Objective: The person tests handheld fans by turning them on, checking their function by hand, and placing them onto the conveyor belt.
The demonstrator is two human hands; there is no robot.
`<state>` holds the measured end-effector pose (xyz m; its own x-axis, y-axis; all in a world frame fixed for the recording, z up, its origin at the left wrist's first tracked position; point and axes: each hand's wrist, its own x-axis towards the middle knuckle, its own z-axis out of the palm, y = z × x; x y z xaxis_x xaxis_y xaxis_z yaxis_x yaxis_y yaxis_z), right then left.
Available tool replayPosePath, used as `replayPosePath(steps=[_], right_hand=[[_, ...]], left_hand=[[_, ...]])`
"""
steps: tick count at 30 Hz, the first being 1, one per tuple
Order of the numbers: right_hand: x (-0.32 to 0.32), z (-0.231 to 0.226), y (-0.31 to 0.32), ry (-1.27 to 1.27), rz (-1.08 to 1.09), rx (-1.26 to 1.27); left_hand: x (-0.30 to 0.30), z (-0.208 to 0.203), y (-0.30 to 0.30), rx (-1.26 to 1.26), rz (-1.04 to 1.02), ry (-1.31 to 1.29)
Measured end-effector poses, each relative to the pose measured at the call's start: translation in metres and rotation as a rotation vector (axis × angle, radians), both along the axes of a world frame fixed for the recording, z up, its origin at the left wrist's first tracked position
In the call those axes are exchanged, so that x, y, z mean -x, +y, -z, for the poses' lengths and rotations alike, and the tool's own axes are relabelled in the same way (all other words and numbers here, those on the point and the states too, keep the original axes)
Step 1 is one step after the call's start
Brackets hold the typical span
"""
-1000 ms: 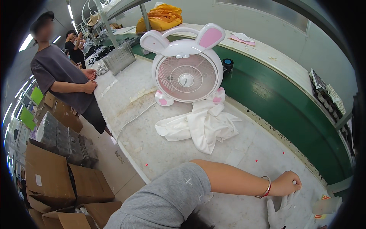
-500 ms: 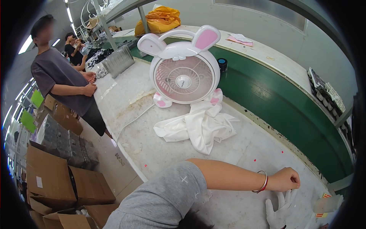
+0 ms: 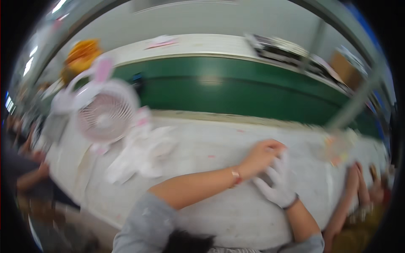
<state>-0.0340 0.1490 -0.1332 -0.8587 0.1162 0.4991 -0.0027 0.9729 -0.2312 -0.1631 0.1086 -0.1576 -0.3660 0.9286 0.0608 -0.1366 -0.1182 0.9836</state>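
My left hand (image 3: pixel 262 157) is bare, with a bracelet at the wrist, and its curled fingers grip the fingertip end of a white glove (image 3: pixel 282 192). That glove covers my right hand (image 3: pixel 276 182), whose fingers are stretched out with the thumb apart. Both hands are above the pale worktable (image 3: pixel 198 143). To their left stands a white and pink rabbit-eared fan (image 3: pixel 105 114), and a crumpled white cloth (image 3: pixel 143 154) lies in front of it. The picture is smeared by motion.
A green conveyor belt (image 3: pixel 202 86) runs behind the table, with a white ledge (image 3: pixel 202 42) beyond it. A clear container (image 3: pixel 337 145) stands at the right by a metal post (image 3: pixel 352 105). Another person's arms (image 3: pixel 348 198) are at the right edge; a person in dark clothes (image 3: pixel 25 173) is at left.
The view has swung right, so the fan and cloth appear farther left. My gloved right hand and forearm show more fully. My left hand still works at the glove's fingertips.
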Motion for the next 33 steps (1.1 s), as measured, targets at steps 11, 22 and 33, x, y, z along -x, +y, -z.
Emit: replayPosePath(steps=[11, 22, 33], right_hand=[[-0.027, 0.021, 0.023, 0.017, 0.099, 0.182], [-0.025, 0.02, 0.028, 0.022, 0.09, 0.169], [-0.029, 0.02, 0.024, 0.057, 0.073, 0.187]], left_hand=[[-0.025, 0.01, 0.025, -0.017, -0.051, -0.286], [-0.016, 0.013, 0.029, -0.042, 0.001, -0.248], [-0.016, 0.004, 0.025, 0.002, 0.151, -0.497]])
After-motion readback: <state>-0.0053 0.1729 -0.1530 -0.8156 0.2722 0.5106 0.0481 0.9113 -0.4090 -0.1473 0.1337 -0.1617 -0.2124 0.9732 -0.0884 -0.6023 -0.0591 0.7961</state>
